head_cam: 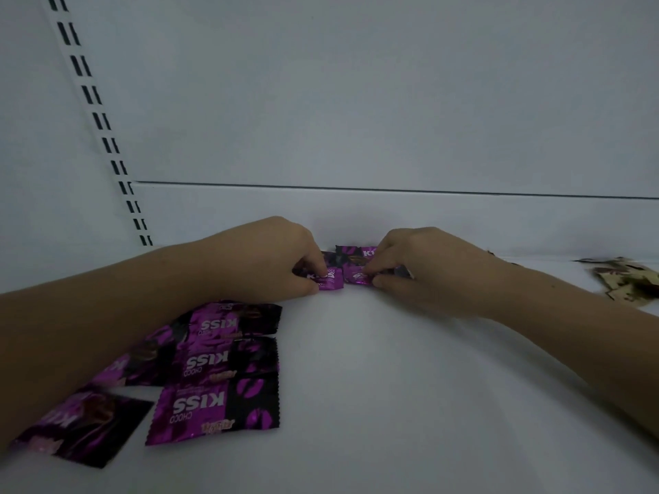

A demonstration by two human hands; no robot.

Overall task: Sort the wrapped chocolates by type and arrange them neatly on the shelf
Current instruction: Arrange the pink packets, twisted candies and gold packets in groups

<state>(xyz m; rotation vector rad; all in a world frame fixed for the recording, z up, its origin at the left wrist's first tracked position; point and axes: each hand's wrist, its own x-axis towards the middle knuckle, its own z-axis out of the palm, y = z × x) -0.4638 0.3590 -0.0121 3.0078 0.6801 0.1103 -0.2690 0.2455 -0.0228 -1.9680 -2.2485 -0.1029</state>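
Both my hands reach to the back of the white shelf (pixel 392 369). My left hand (pixel 271 258) pinches a purple Choco Kiss chocolate (pixel 330 278) between thumb and fingers. Beside it, my right hand (pixel 424 269) pinches another purple Choco Kiss wrapper (pixel 356 276). A further purple wrapper (pixel 351 253) lies just behind them against the back wall. Near me on the left, a column of purple Choco Kiss chocolates (pixel 217 372) lies flat, partly under my left forearm, with more (pixel 85 426) at the front left.
A small pile of beige-and-brown wrapped chocolates (pixel 624 279) lies at the far right of the shelf. A slotted upright rail (pixel 103 130) runs up the back wall on the left. The shelf's back wall (pixel 392 215) stands right behind my hands.
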